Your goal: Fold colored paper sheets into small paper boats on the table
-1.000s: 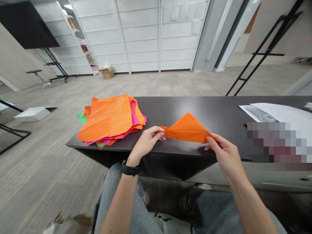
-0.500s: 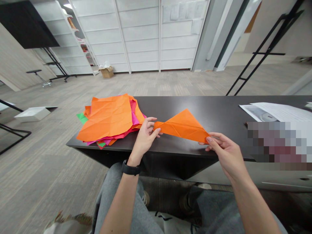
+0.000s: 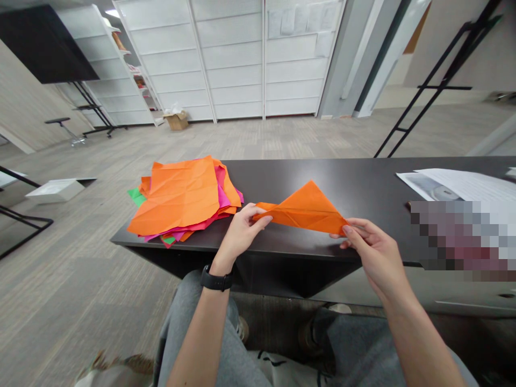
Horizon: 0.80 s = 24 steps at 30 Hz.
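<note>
The step in hand looks like shaping or straightening a fold; the folded orange sheet (image 3: 308,207) spans the gap between the two hands, over the near part of the dark surface (image 3: 278,177), its peak pointing away from the person; whether its underside touches the surface, I cannot tell. The left hand (image 3: 241,232), with a black wristband (image 3: 216,279) at its wrist, pinches the narrow left end between thumb and fingers; the right hand (image 3: 370,243) grips the right-hand corner, thumb on top and fingers partly hidden beneath; both grips are narrow, closed down on thin material.

To the left lies a loose pile of coloured sheets (image 3: 177,196), orange uppermost, with pink and green edges showing; it sits just beside the left hand; printed pages (image 3: 463,183) lie well off to the right.

As I judge it, any further move calls for both ends kept pinched, with light, even tension; pulling hard could skew the crease, while slackening either grip could let the layers open.
</note>
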Motion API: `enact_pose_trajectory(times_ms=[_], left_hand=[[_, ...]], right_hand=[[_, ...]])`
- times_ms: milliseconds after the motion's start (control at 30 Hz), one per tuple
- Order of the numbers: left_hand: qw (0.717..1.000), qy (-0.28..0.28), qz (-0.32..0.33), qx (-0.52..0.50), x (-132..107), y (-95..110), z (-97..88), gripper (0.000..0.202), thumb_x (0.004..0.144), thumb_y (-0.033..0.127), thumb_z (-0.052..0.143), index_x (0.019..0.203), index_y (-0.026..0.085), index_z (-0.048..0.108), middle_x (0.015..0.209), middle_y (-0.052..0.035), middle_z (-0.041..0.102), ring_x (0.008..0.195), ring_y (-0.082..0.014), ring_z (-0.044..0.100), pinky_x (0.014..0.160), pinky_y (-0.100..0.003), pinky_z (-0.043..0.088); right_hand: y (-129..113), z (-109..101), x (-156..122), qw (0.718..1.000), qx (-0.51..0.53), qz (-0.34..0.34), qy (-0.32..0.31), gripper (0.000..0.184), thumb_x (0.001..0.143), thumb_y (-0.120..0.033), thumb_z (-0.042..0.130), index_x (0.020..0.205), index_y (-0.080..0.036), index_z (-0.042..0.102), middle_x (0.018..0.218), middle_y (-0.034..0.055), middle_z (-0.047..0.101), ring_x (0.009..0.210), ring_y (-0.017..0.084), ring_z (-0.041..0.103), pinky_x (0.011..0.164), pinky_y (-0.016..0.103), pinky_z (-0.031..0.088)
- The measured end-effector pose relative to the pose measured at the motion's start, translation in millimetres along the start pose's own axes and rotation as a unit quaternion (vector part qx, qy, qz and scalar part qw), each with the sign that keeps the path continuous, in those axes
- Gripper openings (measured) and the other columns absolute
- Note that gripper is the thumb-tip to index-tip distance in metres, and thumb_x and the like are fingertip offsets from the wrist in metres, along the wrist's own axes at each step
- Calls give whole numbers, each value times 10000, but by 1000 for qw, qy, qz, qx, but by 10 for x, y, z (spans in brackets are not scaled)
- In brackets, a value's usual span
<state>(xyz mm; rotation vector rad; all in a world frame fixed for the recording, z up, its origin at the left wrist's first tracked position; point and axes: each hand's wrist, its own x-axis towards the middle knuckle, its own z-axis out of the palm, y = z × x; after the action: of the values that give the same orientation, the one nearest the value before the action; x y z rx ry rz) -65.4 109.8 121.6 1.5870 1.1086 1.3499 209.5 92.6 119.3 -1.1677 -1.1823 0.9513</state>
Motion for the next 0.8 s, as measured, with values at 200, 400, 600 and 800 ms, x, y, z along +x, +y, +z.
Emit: enact_pose_trajectory(times_ms=[200, 400, 600, 800], left_hand=[[994, 7, -60, -91, 18, 15, 36, 415, 834, 354, 706, 1199, 194, 589, 816, 8, 656, 672, -132, 687, 583, -221, 480], [990, 32, -70, -117, 34, -13, 28, 499, 799, 357, 748, 1191, 189, 488, 787, 21, 653, 635, -138, 708, 561, -214, 498], [990, 46, -47, -123, 34, -11, 24, 358, 791, 385, 754, 977, 210, 503, 873, 19, 637, 648, -132, 711, 567, -224, 511], [994, 24, -65, -81, 22, 8, 16, 262, 808, 388, 722, 872, 165, 599, 743, 7, 647, 641, -126, 666, 615, -245, 525]], right_hand=[[-9, -3, 5, 1000, -2, 10, 2, 392, 691, -526, 827, 886, -208, 705, 635, 25, 714, 559, 167, 647, 491, 257, 503], [-8, -9, 8, 1000, -7, 18, -2, 406, 683, -535, 831, 886, -205, 709, 613, 15, 694, 543, 155, 622, 497, 250, 486], [-35, 7, 5, 1000, -7, 22, -8, 427, 672, -549, 835, 889, -206, 705, 617, 13, 692, 524, 138, 599, 499, 241, 492], [-17, -2, 10, 1000, -11, 9, -7, 407, 694, -539, 822, 887, -201, 703, 645, 27, 704, 532, 147, 614, 493, 248, 499]])
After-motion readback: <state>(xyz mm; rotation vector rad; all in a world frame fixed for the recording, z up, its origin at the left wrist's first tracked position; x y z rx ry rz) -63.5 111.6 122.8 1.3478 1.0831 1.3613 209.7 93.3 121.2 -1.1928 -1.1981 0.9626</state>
